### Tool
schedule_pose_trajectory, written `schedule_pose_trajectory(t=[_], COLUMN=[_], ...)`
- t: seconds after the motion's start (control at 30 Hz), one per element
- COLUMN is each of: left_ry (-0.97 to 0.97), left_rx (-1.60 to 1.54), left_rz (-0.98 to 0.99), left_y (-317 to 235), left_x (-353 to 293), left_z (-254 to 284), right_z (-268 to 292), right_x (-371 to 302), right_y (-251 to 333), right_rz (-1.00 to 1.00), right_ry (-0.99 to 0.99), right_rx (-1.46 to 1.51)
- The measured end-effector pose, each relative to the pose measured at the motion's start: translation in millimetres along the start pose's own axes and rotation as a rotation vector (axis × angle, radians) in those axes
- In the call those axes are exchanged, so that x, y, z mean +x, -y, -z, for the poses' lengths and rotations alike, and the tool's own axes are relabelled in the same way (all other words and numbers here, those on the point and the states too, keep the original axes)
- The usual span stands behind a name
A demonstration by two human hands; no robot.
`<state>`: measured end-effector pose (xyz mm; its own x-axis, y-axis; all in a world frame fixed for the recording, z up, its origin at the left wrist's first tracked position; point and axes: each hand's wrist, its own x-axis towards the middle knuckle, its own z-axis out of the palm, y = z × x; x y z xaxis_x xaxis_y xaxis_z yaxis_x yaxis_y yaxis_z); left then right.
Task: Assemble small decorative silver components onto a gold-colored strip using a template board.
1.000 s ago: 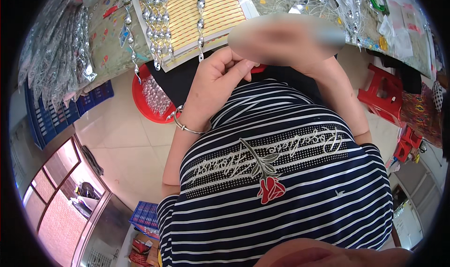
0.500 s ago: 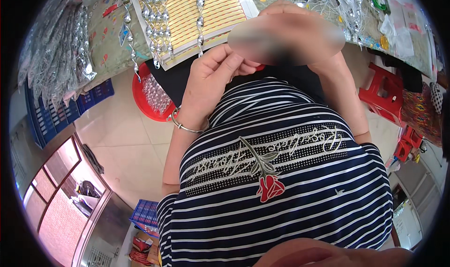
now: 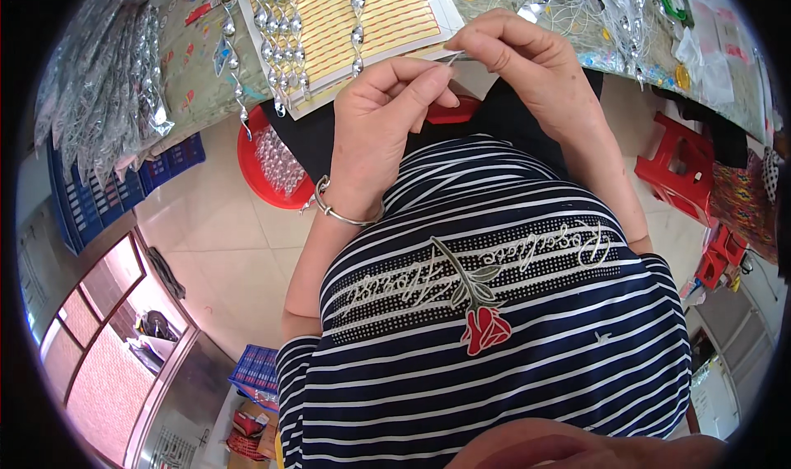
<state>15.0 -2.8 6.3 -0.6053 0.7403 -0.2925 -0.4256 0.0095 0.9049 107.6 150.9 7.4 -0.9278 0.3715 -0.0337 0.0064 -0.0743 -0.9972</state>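
Note:
My left hand (image 3: pixel 375 119) is closed in a pinch, thumb against the fingers, just in front of the table edge. Close on its right, my right hand (image 3: pixel 535 74) also pinches with thumb and forefinger. A thin whitish strand (image 3: pixel 452 58) runs between the two sets of fingertips; its ends are hidden in the grips. Behind the hands lies a yellow board (image 3: pixel 395 12) with red wavy lines and a white border. Strings of twisted silver beads (image 3: pixel 284 45) lie over its left part, and a single silver string (image 3: pixel 358 24) hangs down nearer its middle.
Plastic-wrapped silver strands (image 3: pixel 103 98) hang over the table's left edge above a blue crate (image 3: pixel 86 210). White cords with silver pieces (image 3: pixel 589 12) lie at the back right. A red basin (image 3: pixel 251 172) of shiny beads is below on the left, a red stool (image 3: pixel 680 172) on the right.
My left hand has moved slightly up and right. A blurred patch covered most of my right hand before; now its pinching fingers and the strand between both hands show.

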Motion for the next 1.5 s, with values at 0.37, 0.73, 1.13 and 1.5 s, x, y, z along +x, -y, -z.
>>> schedule_pose_trajectory(t=[0.37,0.73,1.13,1.5], left_ry=[0.019,0.019,-0.007,-0.008], left_rx=[-0.021,-0.051,0.001,0.000], left_rz=[0.059,0.049,0.087,0.091], left_y=[2.6,4.5,6.1,5.9], left_x=[0.8,4.1,3.7,5.7], left_z=[5.4,6.6,5.1,4.5], right_z=[0.0,-1.8,-2.4,-1.9], right_x=[-9.1,-6.9,-6.4,-3.6], right_y=[-3.6,-2.1,-6.4,-7.8], right_rz=[-0.169,-0.258,-0.257,-0.244], right_ry=[0.006,0.029,0.033,0.017], right_rx=[0.093,0.143,0.121,0.083])
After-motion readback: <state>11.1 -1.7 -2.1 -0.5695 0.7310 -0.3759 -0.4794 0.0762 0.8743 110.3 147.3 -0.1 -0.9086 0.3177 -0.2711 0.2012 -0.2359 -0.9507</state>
